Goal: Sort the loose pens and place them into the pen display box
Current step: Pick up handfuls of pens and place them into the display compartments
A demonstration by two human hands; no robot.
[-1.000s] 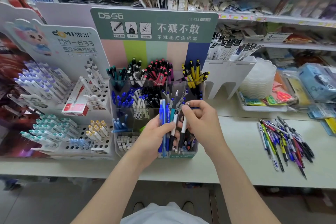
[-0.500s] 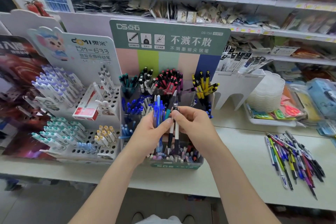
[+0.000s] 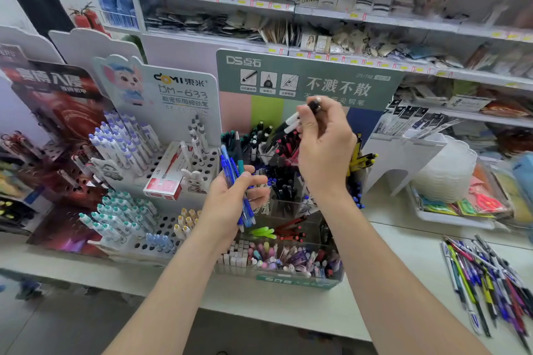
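On the shop bench (image 3: 288,311) the loose pens (image 3: 484,277) lie right of the display box (image 3: 300,282), over which our left grip (image 3: 230,199) curls round blue pens (image 3: 230,170) and our right grip (image 3: 326,150) pinches black-and-white pens (image 3: 291,124).

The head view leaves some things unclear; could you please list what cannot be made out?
- Head view: how many pens the right hand holds; fingers cover them.
- Head view: loose pen pile; the right edge cuts it off.
- Head view: display box label; blurred.
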